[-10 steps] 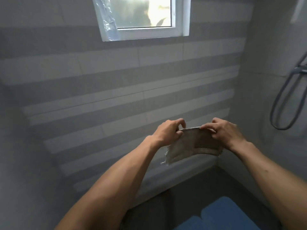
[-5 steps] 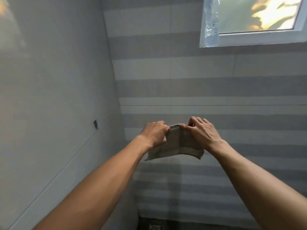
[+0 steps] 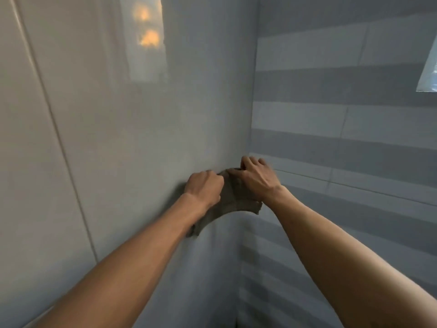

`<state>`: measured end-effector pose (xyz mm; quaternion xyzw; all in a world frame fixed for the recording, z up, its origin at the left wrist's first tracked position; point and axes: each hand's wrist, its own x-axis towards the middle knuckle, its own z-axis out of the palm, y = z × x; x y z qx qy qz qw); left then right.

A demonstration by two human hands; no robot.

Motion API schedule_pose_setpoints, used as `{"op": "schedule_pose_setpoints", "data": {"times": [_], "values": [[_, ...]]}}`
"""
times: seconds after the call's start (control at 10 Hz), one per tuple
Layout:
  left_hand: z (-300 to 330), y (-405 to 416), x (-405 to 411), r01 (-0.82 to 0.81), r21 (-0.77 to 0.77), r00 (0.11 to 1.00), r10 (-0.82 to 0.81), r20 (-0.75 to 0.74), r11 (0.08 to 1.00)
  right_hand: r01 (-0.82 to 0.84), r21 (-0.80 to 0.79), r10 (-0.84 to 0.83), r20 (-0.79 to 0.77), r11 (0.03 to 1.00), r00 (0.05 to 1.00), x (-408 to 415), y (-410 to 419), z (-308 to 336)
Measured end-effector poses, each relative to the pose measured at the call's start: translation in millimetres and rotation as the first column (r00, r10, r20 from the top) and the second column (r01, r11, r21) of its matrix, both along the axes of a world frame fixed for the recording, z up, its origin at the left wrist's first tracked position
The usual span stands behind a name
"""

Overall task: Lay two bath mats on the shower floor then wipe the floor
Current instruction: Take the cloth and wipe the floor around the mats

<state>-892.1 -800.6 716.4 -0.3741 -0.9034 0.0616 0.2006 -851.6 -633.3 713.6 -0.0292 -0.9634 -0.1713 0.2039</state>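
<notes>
Both hands are raised in front of the corner where two shower walls meet, and both are closed on one cloth. The left hand (image 3: 205, 187) has its grip clamped as a fist on the cloth's upper left edge, knuckles toward the wall. The right hand (image 3: 256, 177) pinches the upper right edge, thumb and curled fingers (image 3: 248, 162) pressed together on the fabric. The two hands are just beside each other, almost touching, with only a short fold of cloth between them.

The cloth (image 3: 233, 202) is a grey-brown rag with a frayed edge. It hangs below and between the two hands, sagging in an arc; one tail drops past the left wrist, and a ragged corner sticks out under the right wrist. Whether it touches the wall behind cannot be told.

Count: one cloth, two hands, two bare forearms coming up from the bottom of the view.

Further out, the left wall (image 3: 106, 138) is plain pale tile with a grout line (image 3: 59, 138) running down it and a soft orange reflection (image 3: 146, 36) high up. The right wall (image 3: 343, 143) carries light and dark grey horizontal stripes. A window corner (image 3: 429, 72) shows at the right edge.
</notes>
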Motion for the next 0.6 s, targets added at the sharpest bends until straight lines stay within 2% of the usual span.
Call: {"op": "schedule_pose_setpoints", "data": {"times": [0.1, 0.2, 0.3, 0.4, 0.5, 0.6], "values": [[-13.2, -4.0, -1.9, -0.053, -0.047, 0.998, 0.052, -0.030, 0.997, 0.004, -0.016, -0.003, 0.049, 1.000, 0.999, -27.3, -16.1, -16.6], [-34.9, -0.3, -1.6, -0.068, -0.087, 0.998, 0.067, -0.019, 0.994, 0.053, -0.113, -0.038, 0.133, 0.992, 0.990, -39.7, -22.1, -44.2], [-59.1, 3.5, -0.9, -0.073, -0.107, 0.997, 0.076, 0.027, 0.992, 0.041, -0.258, 0.015, 0.213, 0.965, 0.977, -34.9, -20.4, -65.2], [-71.8, 7.9, -0.5, -0.072, -0.136, 0.996, 0.079, 0.049, 0.988, 0.009, -0.316, 0.061, 0.209, 0.949, 0.976, -26.8, -18.2, -69.2], [-74.5, 22.0, 2.6, -0.018, -0.187, 0.999, 0.026, 0.040, 0.982, -0.037, -0.305, 0.097, 0.183, 0.952, 0.978, -17.6, -9.5, -67.3], [-73.2, 43.5, 13.5, 0.115, -0.135, 0.993, -0.116, -0.003, 0.984, -0.006, -0.190, 0.054, 0.250, 0.982, 0.967, 0.7, 7.4, -63.7]]}}
